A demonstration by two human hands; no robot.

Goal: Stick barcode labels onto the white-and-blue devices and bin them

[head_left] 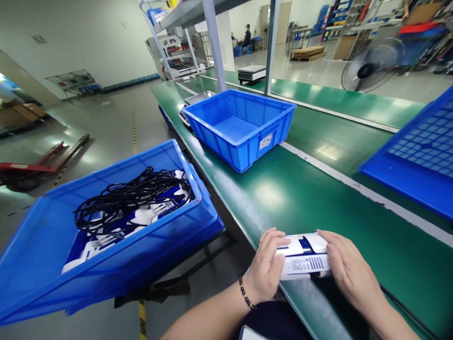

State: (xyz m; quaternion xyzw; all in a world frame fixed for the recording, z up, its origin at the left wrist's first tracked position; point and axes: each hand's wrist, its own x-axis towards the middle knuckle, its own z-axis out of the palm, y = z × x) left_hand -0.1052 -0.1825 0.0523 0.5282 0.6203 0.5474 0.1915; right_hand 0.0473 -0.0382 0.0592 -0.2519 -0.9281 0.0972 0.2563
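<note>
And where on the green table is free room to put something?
The green table is bare between the bin on it, the nearer white strip and the left hand. Beyond that strip, bare space lies left of the gridded crate. Crowded: the bin of black cables.

Bare hands (pixel 266 268) and forearms (pixel 208 314), black-and-gold beaded bracelet (pixel 245 293) on the left wrist, dark clothing (pixel 274 322)
</note>
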